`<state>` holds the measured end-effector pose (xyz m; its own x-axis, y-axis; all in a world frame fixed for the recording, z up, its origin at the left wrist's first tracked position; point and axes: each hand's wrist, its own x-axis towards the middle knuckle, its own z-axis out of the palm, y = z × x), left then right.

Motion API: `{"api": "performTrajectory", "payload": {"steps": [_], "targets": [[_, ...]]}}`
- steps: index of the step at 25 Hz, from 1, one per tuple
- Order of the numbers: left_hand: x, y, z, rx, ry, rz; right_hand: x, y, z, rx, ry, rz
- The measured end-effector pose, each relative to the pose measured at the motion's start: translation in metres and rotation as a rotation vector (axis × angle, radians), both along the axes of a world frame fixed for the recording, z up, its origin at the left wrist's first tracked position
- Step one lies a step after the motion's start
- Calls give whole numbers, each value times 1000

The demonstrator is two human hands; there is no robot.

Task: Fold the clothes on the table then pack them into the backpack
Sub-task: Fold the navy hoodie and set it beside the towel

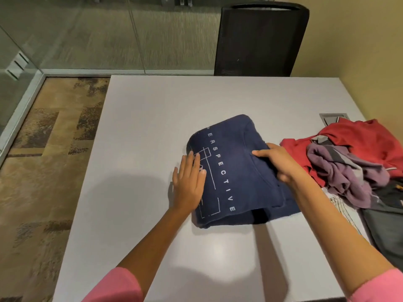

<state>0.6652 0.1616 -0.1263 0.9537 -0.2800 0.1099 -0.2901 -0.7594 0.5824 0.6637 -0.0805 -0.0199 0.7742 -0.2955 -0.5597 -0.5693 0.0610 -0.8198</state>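
One folded navy-blue sweatshirt with pale "PERSPECTIVE" lettering and line boxes lies in the middle of the pale grey table, folded into a thick rectangle. My left hand lies flat on its left edge, fingers straight and pressing the cloth down. My right hand grips the right side of the same sweatshirt, thumb on top and fingers curled around the fold.

Just to the right is a loose pile of unfolded clothes: one red garment at the back, one crumpled purple and grey garment lying over it, one dark grey piece at the table's right edge, and a bit of white striped fabric peeking out underneath. I count four in that heap, though the overlap makes it hard to be sure.

Behind the table stands one black mesh-backed office chair. Both my wrists show pink sleeves.
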Motion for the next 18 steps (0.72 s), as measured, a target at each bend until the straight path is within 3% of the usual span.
{"api": "performTrajectory", "payload": {"steps": [4,8,14,18], "targets": [[8,-39,-19,250,-2,-177,-9,-73,-20,-164,122,-63],[8,-70,-33,366,20,-300,-18,-98,-67,-382,258,-57],[14,-93,-37,434,-56,-340,-24,-101,-104,-794,120,-323],[16,-105,-46,476,-25,-326,-23,-104,-130,-871,196,-147]]}}
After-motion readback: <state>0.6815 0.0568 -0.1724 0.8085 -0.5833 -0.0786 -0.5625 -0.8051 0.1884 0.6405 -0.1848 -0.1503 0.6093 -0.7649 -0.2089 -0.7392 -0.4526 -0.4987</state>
